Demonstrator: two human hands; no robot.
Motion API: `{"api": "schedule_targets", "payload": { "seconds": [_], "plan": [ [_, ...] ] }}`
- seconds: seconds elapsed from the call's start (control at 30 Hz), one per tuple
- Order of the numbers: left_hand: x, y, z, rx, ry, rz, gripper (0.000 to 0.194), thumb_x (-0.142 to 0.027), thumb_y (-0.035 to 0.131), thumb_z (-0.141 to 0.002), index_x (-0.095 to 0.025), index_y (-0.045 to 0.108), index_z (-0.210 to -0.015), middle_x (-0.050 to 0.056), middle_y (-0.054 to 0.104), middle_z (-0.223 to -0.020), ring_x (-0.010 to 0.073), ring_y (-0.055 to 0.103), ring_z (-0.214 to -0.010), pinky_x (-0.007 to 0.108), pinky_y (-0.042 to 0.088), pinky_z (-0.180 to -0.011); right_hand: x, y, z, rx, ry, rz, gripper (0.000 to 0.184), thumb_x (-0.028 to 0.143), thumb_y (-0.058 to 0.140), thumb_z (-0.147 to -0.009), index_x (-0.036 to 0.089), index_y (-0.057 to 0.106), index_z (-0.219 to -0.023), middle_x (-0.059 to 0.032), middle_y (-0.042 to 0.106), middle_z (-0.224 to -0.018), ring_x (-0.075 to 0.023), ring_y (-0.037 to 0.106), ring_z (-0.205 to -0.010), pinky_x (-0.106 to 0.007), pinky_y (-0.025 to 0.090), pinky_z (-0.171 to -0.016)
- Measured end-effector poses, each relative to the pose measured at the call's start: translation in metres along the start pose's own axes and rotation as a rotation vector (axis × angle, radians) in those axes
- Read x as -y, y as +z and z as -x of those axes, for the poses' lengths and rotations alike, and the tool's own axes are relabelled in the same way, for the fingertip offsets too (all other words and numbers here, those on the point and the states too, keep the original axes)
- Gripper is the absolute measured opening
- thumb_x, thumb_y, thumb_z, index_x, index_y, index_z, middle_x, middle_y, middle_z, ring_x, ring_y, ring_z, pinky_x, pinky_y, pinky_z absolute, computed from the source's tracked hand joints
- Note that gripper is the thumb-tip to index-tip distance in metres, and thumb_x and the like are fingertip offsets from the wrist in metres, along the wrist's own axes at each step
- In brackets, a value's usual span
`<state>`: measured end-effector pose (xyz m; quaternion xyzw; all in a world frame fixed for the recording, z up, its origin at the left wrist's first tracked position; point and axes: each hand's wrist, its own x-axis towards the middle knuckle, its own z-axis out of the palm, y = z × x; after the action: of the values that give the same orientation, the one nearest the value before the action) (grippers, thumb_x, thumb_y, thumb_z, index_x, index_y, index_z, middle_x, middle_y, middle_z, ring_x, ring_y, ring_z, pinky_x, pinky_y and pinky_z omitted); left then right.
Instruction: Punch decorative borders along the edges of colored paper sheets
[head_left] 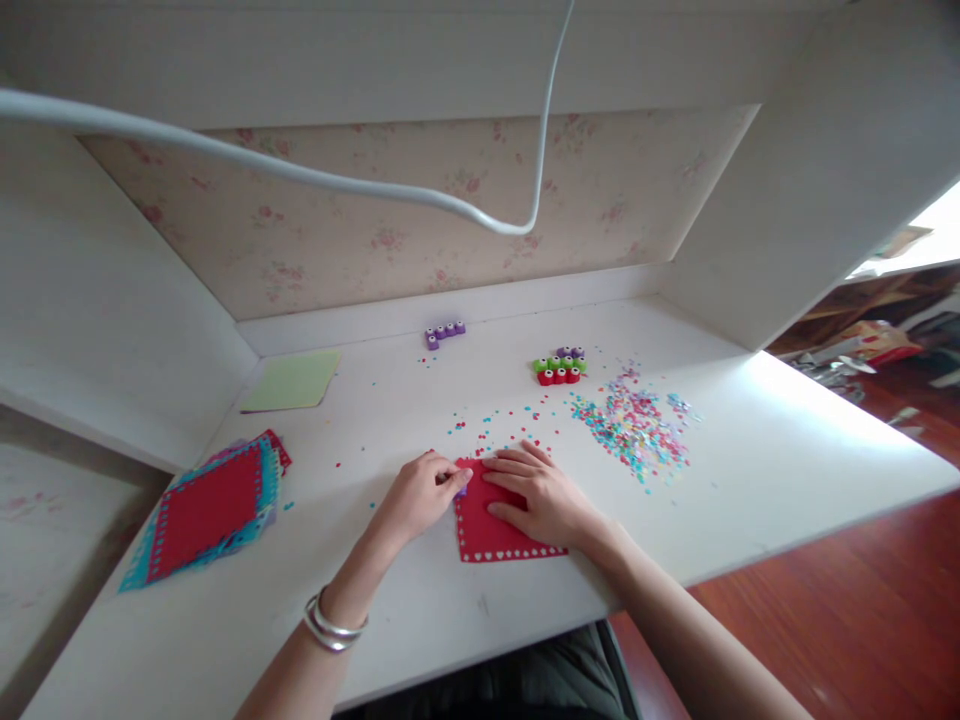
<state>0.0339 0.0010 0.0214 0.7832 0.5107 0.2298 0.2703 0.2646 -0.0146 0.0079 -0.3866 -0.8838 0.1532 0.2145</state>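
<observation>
A red sheet of paper (480,530) lies on the white desk in front of me, with small punched shapes along its left and lower edges. My left hand (426,490) is closed around a small purple craft punch (462,491) at the sheet's left edge, near its upper corner. Most of the punch is hidden by the fingers. My right hand (541,496) rests flat on the sheet with its fingers spread, covering much of the right side.
Punched red and blue sheets (210,510) are stacked at left, below a pale green pad (292,382). Purple punches (445,333) stand at the back; red, green and purple punches (559,366) stand right of them. Confetti (637,425) is heaped at right. A white cable (337,180) crosses overhead.
</observation>
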Motion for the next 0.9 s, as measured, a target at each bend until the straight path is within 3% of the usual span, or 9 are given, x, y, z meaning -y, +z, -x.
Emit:
{"api": "schedule_targets", "payload": {
  "seconds": [0.1,0.33,0.73,0.9],
  "plan": [
    [-0.001,0.001,-0.001,-0.008,-0.015,-0.001,0.035,-0.036,0.053,-0.092,-0.020,0.065,-0.064,0.000,0.065,-0.065,0.0162,0.062,-0.070,0.029,0.045,-0.084,0.000,0.000,0.000,-0.009,-0.002,0.002,0.036,0.037,0.061,-0.090,0.026,0.064,-0.123,-0.0038,0.061,-0.134,-0.0239,0.051,-0.126,-0.050,0.026,-0.114],
    [0.002,0.004,-0.008,0.014,-0.073,-0.014,0.032,-0.034,0.057,-0.088,-0.019,0.057,-0.059,0.001,0.061,-0.069,0.0160,0.058,-0.068,0.027,0.044,-0.067,-0.003,0.002,-0.001,0.000,-0.002,0.001,0.036,0.037,0.061,-0.089,0.027,0.064,-0.124,-0.0033,0.061,-0.134,-0.0242,0.051,-0.126,-0.050,0.027,-0.114],
    [0.007,0.014,-0.014,0.064,-0.098,-0.024,0.030,-0.028,0.054,-0.088,-0.020,0.046,-0.060,-0.001,0.054,-0.069,0.0160,0.051,-0.070,0.028,0.039,-0.069,-0.004,0.004,-0.003,0.009,0.005,-0.004,0.035,0.036,0.060,-0.090,0.027,0.065,-0.123,-0.0033,0.061,-0.133,-0.0251,0.051,-0.126,-0.049,0.028,-0.114],
    [0.005,0.015,-0.015,0.058,-0.084,-0.025,0.029,-0.025,0.054,-0.088,-0.020,0.049,-0.060,-0.001,0.053,-0.065,0.0154,0.049,-0.066,0.028,0.040,-0.066,-0.001,0.001,0.000,-0.013,0.008,0.042,0.036,0.038,0.060,-0.090,0.028,0.063,-0.124,-0.0039,0.060,-0.134,-0.0281,0.046,-0.131,-0.053,0.027,-0.113]
  ]
}}
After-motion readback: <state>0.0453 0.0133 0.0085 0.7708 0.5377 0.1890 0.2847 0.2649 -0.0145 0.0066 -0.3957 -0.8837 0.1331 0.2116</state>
